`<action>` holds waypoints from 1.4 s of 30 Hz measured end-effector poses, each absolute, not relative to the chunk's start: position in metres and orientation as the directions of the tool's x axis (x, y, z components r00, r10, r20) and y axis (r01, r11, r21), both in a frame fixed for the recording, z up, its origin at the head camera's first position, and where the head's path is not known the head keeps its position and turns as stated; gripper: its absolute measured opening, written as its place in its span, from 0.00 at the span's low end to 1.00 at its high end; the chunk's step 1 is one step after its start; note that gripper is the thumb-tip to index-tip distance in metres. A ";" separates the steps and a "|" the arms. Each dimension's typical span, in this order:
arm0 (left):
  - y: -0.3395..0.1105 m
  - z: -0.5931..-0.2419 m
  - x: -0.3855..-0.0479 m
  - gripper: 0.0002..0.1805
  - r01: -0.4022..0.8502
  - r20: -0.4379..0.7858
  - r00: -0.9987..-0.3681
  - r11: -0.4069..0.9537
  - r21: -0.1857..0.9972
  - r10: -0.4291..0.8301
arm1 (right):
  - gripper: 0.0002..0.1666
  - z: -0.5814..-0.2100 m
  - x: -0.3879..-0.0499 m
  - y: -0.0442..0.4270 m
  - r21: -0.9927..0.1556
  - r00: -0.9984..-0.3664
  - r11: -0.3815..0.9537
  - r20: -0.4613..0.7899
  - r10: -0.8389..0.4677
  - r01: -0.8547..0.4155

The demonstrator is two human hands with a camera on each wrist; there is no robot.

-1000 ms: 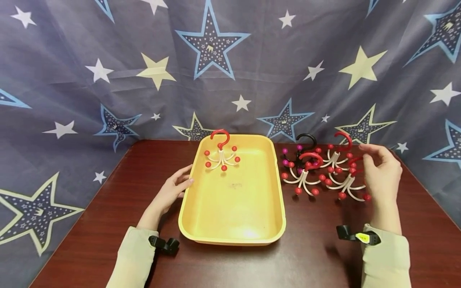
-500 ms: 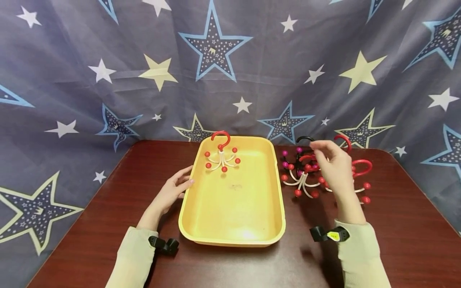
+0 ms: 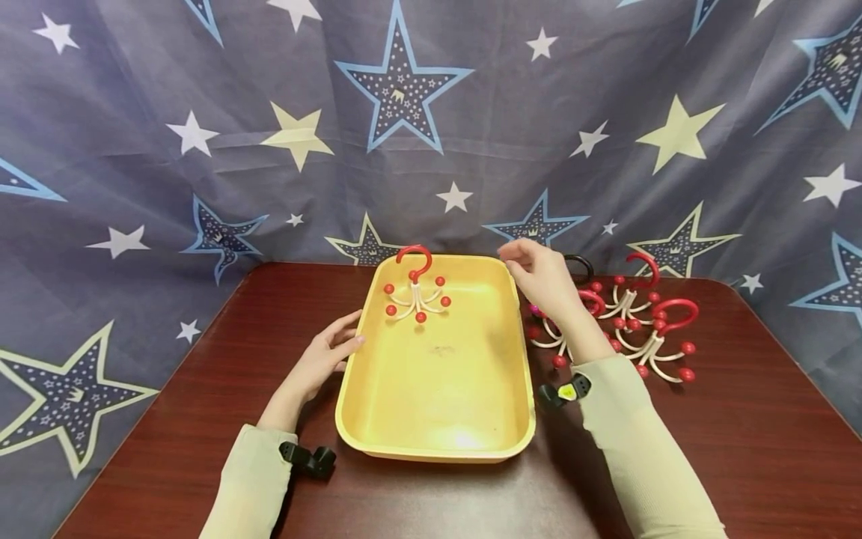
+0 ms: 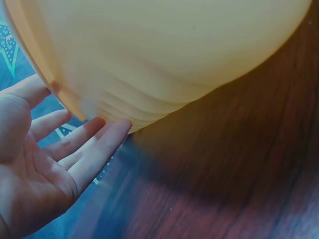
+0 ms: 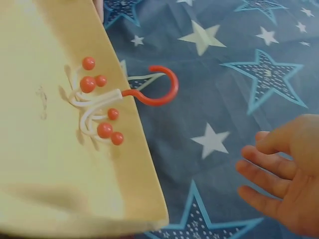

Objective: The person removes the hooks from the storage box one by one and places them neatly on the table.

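Observation:
A yellow tray point(image 3: 438, 389) stands mid-table. At its back left sits a hook hanger point(image 3: 416, 296) with a red hook, white curved arms and red ball tips. My left hand point(image 3: 322, 359) rests at the tray's left side, its thumb at the rim and fairly straight fingers point(image 4: 102, 154) against the outer wall. Above the tray's back right corner is my right hand point(image 3: 542, 281), holding nothing; its fingers point(image 5: 266, 177) are relaxed in the right wrist view. Similar red-and-white hook hangers point(image 3: 652, 346) stand on the right, one partly behind my right forearm.
A black hook hanger point(image 3: 581, 266) with purple tips is mostly hidden behind my right hand. The dark red wooden table point(image 3: 182, 442) ends at a grey curtain point(image 3: 236, 67) printed with stars. Each sleeve carries a black wrist camera point(image 3: 564, 391).
My right hand has moved left from the hook hangers on the right, past the black one, to above the tray's back right corner. My left hand stays at the tray.

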State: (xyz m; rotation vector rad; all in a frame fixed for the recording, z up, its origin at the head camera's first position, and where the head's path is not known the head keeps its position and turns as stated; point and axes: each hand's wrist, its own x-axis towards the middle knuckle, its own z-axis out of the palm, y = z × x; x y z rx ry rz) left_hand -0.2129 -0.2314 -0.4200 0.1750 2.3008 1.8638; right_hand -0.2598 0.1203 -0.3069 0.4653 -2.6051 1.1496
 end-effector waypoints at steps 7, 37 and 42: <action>-0.233 -0.420 -0.213 0.33 -0.017 -0.059 -0.979 0.206 0.978 0.196 | 0.13 -0.307 -0.280 0.090 -0.653 -0.915 0.642 0.321 -0.244 -0.400; -0.232 -0.423 -0.215 0.32 -0.037 -0.078 -0.978 0.212 0.977 0.191 | 0.22 -0.330 -0.315 0.003 -0.721 -0.936 0.607 0.182 -0.300 -0.335; -0.232 -0.424 -0.216 0.32 -0.041 -0.082 -0.980 0.216 0.976 0.184 | 0.17 -0.332 -0.313 -0.001 -0.705 -0.940 0.627 0.182 -0.290 -0.330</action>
